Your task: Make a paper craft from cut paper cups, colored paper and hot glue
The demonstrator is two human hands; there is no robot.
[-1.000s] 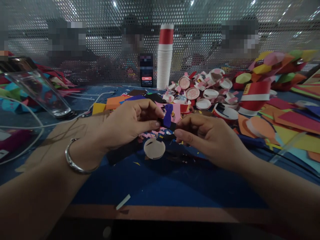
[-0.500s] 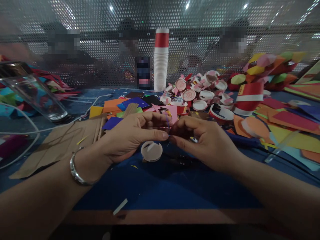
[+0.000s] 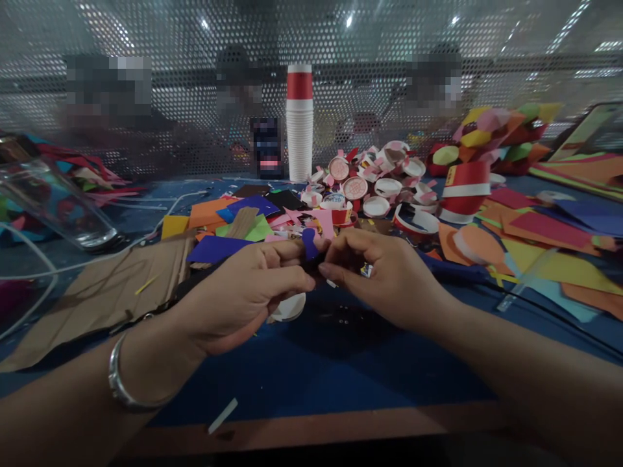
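In the head view, here's the purple paper cutout [image 3: 309, 244], up between the two hands, directly on the near side of the tall cup stack [image 3: 300, 123]! Its long axis runs close to upright, rounded end at the top, pointing up toward the stack. The lower end? Lost among the fingers, where a dark strip [image 3: 314, 263] shows only as a shadowy sliver; its ends can't be made out.

Left hand [image 3: 257, 282], nearer and to the left of the cup stack: thumb and fingers brought in with little gap, and that grip has the cutout at the fingertips. Right hand [image 3: 384, 275], nearer and to the right of the stack: forefinger and thumb curl almost together beside the strip, but whether they pinch it, you cannot tell.

Below the left hand, well nearer than the stack, a white disc [image 3: 291, 307] lies on the bench [image 3: 331, 376], its upper part covered by that hand. Far left of the stack, the glass bottle [image 3: 58, 194] leans, cut off by the edge. Behind the stack, people beyond the mesh panel [image 3: 185, 71] are blurred.
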